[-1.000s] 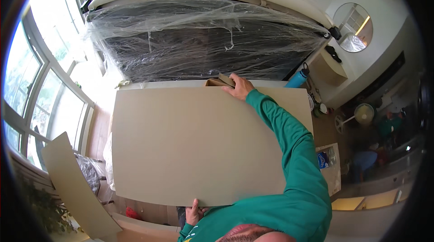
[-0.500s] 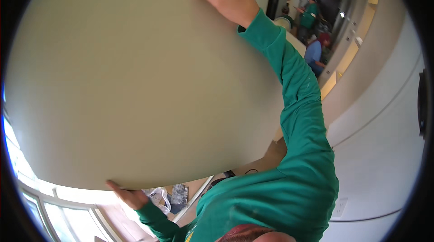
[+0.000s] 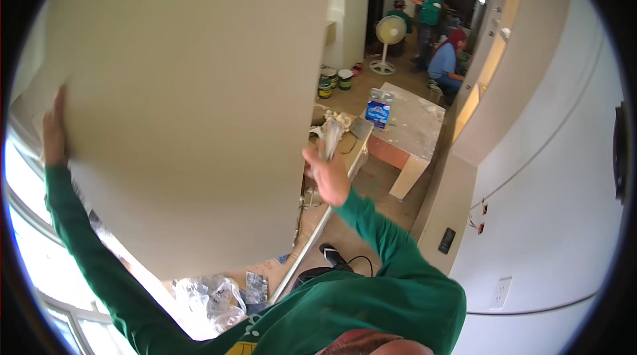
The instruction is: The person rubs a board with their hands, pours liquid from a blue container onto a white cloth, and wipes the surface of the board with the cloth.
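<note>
A large beige panel with a smooth face fills the left half of the head view. My left hand lies against its left side, fingers stretched upward and somewhat blurred. By the panel's lower right edge, my right hand is closed around a pale tool, too smeared by motion to name. Just beyond that hand, a crumpled cream cloth and a flat grey plate rest on a narrow board.
A stained low table carries a blue-and-silver can. Paint cans and a standing fan are farther back. Two co-workers, one standing and one low down, are beyond. Clear plastic lies near my body.
My right hand has come down from the panel's top edge to its right side. My left hand has shifted from the bottom edge up the left side. The panel now sits higher and farther left.
</note>
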### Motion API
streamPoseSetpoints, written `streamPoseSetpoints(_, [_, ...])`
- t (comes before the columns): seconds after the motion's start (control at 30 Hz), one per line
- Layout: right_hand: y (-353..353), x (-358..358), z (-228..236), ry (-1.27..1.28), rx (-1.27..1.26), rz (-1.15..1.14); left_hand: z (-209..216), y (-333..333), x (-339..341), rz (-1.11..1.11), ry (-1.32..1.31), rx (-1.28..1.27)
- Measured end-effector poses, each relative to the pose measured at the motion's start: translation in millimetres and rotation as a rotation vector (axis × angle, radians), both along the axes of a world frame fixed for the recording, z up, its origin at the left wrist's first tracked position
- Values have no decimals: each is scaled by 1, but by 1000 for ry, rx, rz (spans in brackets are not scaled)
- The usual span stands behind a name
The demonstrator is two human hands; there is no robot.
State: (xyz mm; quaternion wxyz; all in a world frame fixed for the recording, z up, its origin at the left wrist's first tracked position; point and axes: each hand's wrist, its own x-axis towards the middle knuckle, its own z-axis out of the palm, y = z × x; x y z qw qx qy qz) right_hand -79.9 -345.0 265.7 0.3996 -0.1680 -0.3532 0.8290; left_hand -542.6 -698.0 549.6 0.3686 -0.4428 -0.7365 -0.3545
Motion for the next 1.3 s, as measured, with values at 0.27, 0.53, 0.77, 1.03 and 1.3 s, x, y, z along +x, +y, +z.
streamPoseSetpoints(0.27, [-57, 22, -166, 77, -398, 318, -76, 213, 1, 144, -349, -142])
streamPoseSetpoints(0.53, [-53, 73, -251, -47, -724, 540, -287, 366, 25, 112, -659, -487])
streamPoseSetpoints(0.77, [-42, 79, -299, -216, -990, 682, -404, 416, -2, 157, -691, -816])
streamPoseSetpoints(1.03, [-31, 43, -284, -269, -947, 808, -469, 442, -39, 12, -917, -931])
streamPoseSetpoints(1.3, [-29, 15, -286, -269, -771, 803, -517, 471, -45, -39, -888, -787])
